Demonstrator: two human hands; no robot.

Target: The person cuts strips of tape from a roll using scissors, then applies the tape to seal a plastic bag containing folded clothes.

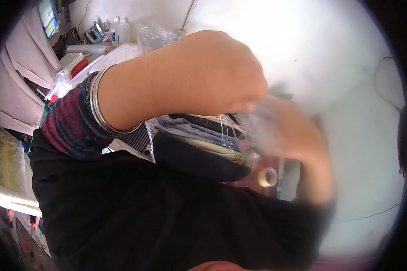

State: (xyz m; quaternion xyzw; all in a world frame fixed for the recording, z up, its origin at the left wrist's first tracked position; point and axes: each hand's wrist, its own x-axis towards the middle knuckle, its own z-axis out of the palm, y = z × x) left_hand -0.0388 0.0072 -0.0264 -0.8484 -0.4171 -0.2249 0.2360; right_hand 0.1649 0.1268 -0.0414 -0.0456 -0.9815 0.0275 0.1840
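My left hand [226,74], with silver bangles at its wrist, is closed in a fist high in the middle of the view. Clear plastic film [260,124] runs out from under its fingers. Close on the right, my right hand [296,128] is smeared by motion, its fingers bunched around the same crumpled plastic. Below the hands, folded clothes [192,131] lie stacked under a clear plastic layer. A dark rounded cloth piece [194,158] lies in front of them. Further right and lower sits a roll of tape [267,177]. My fingertips are mostly hidden.
White bottles [121,31] and an iron [94,34] stand at the back left beside a rolled clear plastic bundle [88,49]. Pale curtains [20,86] hang at the left. A white wall [339,58] rises close on the right, with a thin cable [371,216] along it.
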